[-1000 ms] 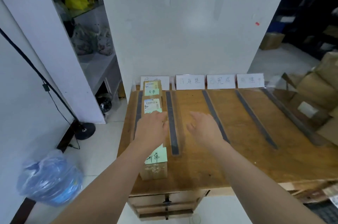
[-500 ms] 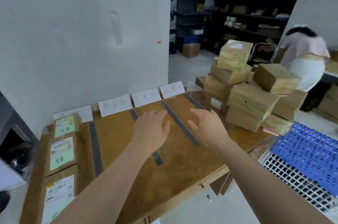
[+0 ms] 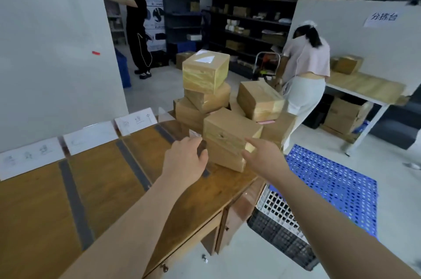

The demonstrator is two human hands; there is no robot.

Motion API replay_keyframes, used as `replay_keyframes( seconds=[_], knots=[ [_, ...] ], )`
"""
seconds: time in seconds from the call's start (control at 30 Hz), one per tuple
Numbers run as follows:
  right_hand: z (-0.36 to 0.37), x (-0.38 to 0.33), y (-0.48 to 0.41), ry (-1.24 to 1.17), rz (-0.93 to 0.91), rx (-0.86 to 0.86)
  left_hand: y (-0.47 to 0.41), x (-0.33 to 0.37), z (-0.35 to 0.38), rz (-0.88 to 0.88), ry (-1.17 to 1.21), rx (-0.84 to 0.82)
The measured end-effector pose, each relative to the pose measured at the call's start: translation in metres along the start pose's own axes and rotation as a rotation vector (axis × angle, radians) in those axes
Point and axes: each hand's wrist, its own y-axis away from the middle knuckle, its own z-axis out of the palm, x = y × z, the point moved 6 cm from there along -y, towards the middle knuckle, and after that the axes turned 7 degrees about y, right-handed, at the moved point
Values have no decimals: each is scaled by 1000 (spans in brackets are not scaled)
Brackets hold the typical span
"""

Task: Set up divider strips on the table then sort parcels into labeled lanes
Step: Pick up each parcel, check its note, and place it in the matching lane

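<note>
Parcels [image 3: 230, 133] stand just beyond left hand [image 3: 184, 162] and right hand [image 3: 264, 158].

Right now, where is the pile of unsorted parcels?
In the head view, the pile of parcels sits at the right end of the table, past the last divider strip, just beyond both open hands.

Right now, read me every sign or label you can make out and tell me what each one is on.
"分拣台": paper sign on the white partition panel.
Lane card at the table's back edge, nearest the parcel stack: handwritten, last character reads "中", the rest blurred.
Middle lane card: too faint.
Left lane card: blurred handwriting, unreadable.
Top parcel's label: unreadable.
</note>
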Motion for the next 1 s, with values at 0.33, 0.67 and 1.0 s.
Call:
replay_keyframes(
  seconds=[0.33, 0.67, 1.0],
  knots=[
    [36, 82, -97, -209, 223, -82, -112, -16, 70, -169, 172, -126],
    [86, 117, -165, -458, 472, -188, -221, -35, 126, -331, 261, -289],
    [92, 145, -166, -536, 519, -33, -212, -35, 126, -408, 532, -173]
  ],
)
